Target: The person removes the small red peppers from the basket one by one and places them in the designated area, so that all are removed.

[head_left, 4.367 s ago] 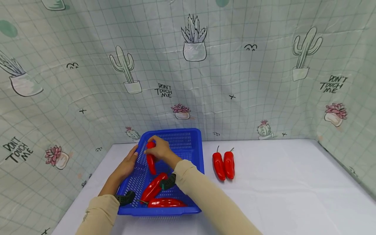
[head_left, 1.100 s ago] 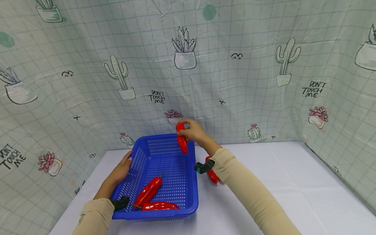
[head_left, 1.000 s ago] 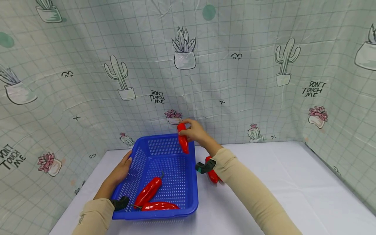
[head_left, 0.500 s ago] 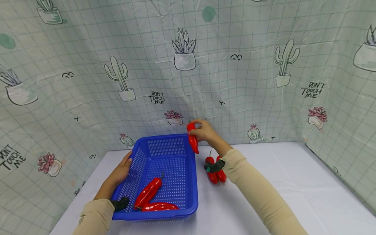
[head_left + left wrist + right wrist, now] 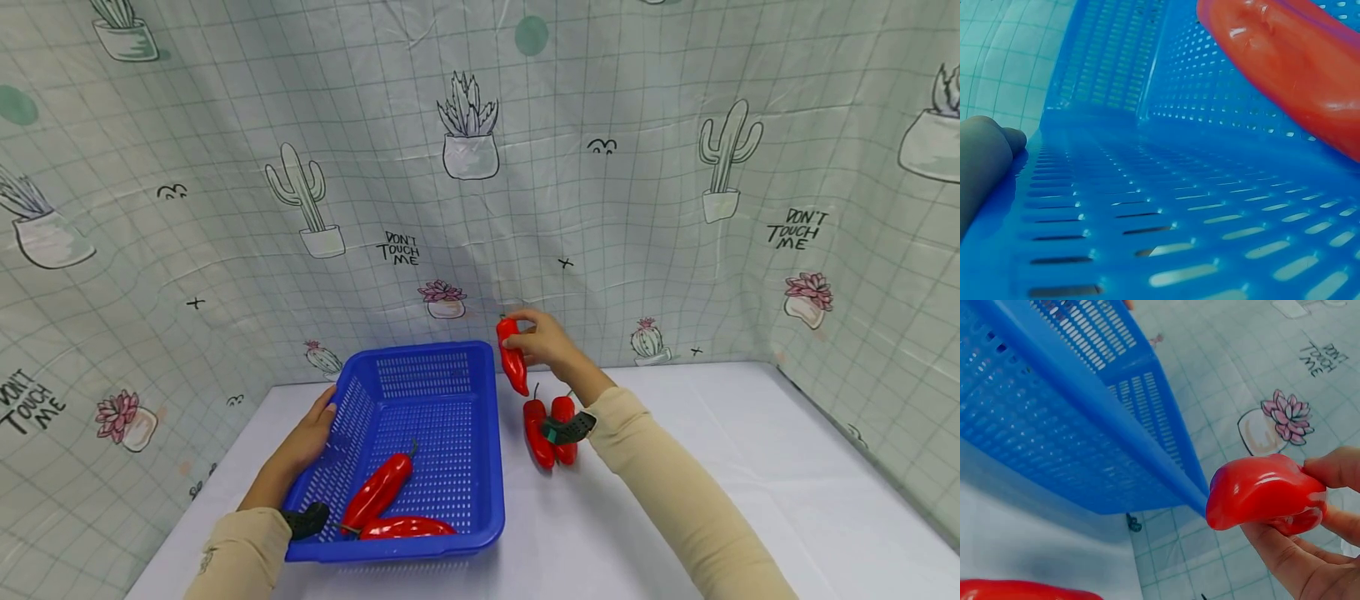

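My right hand [image 5: 546, 340] holds a red chili pepper [image 5: 513, 358] upright by its upper part, between thumb and fingers. The pepper hangs above the table, just right of the basket's far right corner. In the right wrist view the pepper [image 5: 1266, 490] is seen end-on, pinched by the fingers. My left hand [image 5: 309, 435] grips the left rim of the blue plastic basket [image 5: 491, 467]. Two red chili peppers lie in the near part of the basket, one slanted [image 5: 378, 490], one crosswise [image 5: 408, 527].
Two more red chili peppers, a left one [image 5: 537, 435] and a right one [image 5: 563, 408], lie side by side on the white table [image 5: 697, 467] right of the basket. My right wrist strap partly covers them. A cactus-print cloth [image 5: 570, 208] hangs behind.
My right hand has lifted the chili pepper out of the basket and carried it right, past the basket's right rim. My left hand stays on the left rim.
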A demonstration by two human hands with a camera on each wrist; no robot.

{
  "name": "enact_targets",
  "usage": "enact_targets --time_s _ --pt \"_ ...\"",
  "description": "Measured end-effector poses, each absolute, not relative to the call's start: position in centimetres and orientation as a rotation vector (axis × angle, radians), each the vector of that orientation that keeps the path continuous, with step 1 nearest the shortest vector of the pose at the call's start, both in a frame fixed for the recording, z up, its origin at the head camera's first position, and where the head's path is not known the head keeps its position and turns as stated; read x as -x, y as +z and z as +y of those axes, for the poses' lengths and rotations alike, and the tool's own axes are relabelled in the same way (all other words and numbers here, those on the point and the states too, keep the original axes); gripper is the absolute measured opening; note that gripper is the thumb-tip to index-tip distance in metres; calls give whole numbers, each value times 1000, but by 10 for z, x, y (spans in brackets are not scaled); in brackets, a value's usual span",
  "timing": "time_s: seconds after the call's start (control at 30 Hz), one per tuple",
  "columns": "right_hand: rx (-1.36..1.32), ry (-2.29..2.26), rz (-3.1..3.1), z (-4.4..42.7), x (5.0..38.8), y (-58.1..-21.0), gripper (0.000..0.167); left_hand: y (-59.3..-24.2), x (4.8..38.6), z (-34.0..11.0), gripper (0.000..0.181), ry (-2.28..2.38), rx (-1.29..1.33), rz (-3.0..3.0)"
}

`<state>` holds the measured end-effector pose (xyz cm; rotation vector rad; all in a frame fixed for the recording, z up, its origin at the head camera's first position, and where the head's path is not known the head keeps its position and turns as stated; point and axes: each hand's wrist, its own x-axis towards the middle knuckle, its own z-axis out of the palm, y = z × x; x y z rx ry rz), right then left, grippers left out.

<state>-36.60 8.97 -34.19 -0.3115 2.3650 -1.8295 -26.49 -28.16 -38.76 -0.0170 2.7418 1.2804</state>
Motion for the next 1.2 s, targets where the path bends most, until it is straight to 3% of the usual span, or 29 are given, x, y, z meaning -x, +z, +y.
enact_targets --time_s 1.2 --pt "223 -1845 2383 140 361 -377 54 -387 265 -283 53 1248 -12 2779"
